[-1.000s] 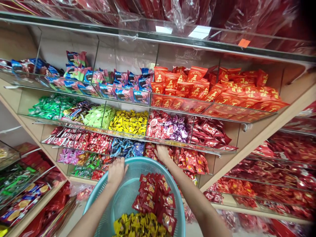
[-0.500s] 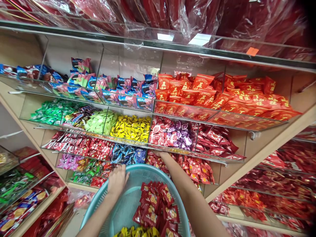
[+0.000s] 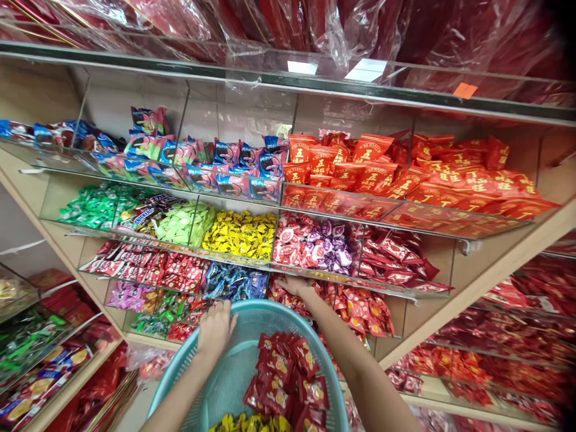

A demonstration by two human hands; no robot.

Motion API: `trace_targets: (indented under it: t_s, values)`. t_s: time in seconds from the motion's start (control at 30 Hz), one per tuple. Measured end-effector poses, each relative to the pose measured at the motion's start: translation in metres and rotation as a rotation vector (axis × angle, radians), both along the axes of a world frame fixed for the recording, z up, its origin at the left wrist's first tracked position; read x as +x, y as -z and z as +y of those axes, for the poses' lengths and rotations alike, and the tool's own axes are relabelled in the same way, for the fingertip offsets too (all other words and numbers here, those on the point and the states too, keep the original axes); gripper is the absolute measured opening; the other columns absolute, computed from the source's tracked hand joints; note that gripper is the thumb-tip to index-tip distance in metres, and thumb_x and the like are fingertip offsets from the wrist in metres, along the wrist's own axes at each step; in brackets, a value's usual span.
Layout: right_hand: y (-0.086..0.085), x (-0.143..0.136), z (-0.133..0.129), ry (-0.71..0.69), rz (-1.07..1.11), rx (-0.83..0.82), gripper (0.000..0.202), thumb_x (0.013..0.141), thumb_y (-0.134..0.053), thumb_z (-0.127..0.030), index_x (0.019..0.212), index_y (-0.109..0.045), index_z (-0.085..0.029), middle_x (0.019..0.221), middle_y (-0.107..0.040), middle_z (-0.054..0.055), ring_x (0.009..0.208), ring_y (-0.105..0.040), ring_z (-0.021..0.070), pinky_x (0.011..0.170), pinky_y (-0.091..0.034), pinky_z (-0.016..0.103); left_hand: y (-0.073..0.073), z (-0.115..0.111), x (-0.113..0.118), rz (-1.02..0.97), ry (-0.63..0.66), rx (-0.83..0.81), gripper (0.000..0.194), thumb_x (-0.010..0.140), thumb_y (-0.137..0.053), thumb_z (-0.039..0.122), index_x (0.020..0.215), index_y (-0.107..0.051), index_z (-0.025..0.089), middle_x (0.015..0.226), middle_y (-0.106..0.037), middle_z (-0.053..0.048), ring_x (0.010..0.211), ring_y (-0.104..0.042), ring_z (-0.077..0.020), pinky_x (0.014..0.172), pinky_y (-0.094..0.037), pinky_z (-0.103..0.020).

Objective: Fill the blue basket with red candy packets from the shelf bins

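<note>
My left hand grips the upper left rim of a teal plastic basket, fingers wrapped over the edge. Dark red candy packets and yellow packets lie inside the basket. Beyond the rim, my right hand reaches into a lower shelf compartment among small red-wrapped candies. Its fingertips are partly hidden by the shelf edge and candies, so whether it holds anything is unclear. Blue-wrapped candies fill the compartment left of that hand.
Clear-fronted shelves hold yellow candies, purple candies, green candies and orange-red bags. A clear shelf edge runs just above my right hand. More stocked shelves stand at the left and right.
My right hand shows more of its back and fingers at the compartment opening than before. The left hand keeps its hold on the basket. The view has shifted slightly.
</note>
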State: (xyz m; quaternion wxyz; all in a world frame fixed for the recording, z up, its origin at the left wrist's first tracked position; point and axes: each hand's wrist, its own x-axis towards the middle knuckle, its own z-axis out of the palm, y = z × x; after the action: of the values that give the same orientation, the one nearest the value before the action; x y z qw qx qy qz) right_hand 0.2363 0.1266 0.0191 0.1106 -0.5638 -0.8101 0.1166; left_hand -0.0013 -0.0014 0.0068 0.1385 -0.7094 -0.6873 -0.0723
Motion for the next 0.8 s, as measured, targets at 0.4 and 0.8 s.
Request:
trace_targets:
  t_s: [0.4, 0.8]
  values:
    - [0.021, 0.025, -0.014, -0.167, -0.075, 0.046, 0.077, 0.064, -0.056, -0.061, 0.127, -0.038, -0.02, 0.131, -0.039, 0.013, 0.118, -0.035, 0.0321, 0.097, -0.027, 0.042, 0.0, 0.0, 0.001, -0.039, 0.001, -0.029, 0.028, 0.085, -0.029, 0.035, 0.091, -0.048, 0.016, 0.086, -0.055, -0.009, 0.082, -0.053, -0.0231, 0.071, -0.036, -0.035]
    - [0.02, 0.027, -0.018, -0.255, -0.123, 0.095, 0.064, 0.066, -0.065, -0.039, 0.124, -0.042, -0.023, 0.125, -0.046, 0.01, 0.117, -0.037, 0.0268, 0.097, -0.025, 0.04, 0.0, -0.001, 0.0, -0.038, 0.008, -0.01, 0.029, 0.085, -0.029, 0.036, 0.091, -0.049, 0.015, 0.085, -0.054, -0.009, 0.081, -0.053, -0.0233, 0.071, -0.037, -0.035]
